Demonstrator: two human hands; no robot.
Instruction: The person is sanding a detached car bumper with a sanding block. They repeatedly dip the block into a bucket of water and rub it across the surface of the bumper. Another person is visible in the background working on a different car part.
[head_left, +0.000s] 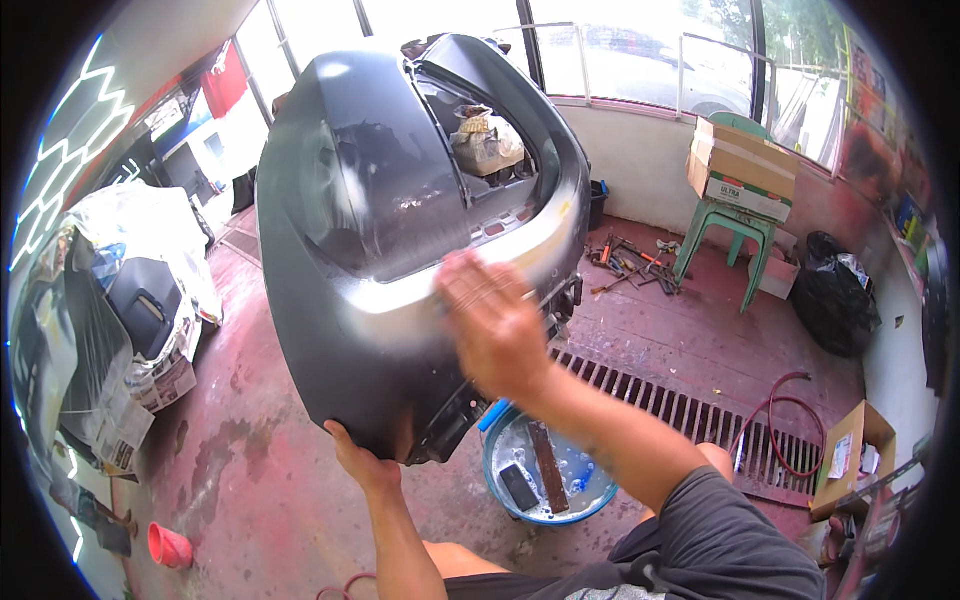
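A large dark car bumper [400, 200] stands tilted up before me, with pale grey, sanded-looking patches along its curved ridge. At its lower left edge, my left hand [362, 458] is closed on the rim, thumb on the near face, the other fingers mostly hidden. My right hand [490, 325] lies over the pale ridge with fingers stretched out, slightly blurred by motion. Whatever may be under its palm is hidden. Below the bumper, a blue-rimmed basin [487, 480] of sudsy water holds a dark rectangular block [518, 487] and a brown strip [548, 468].
A floor grate [690, 418] runs toward a red hose [772, 402] and an open cardboard box [850, 455]. Tools [640, 265] lie near a green chair [735, 222] bearing a carton [742, 165]. Left are a covered vehicle part [145, 300] and a red bucket [170, 546].
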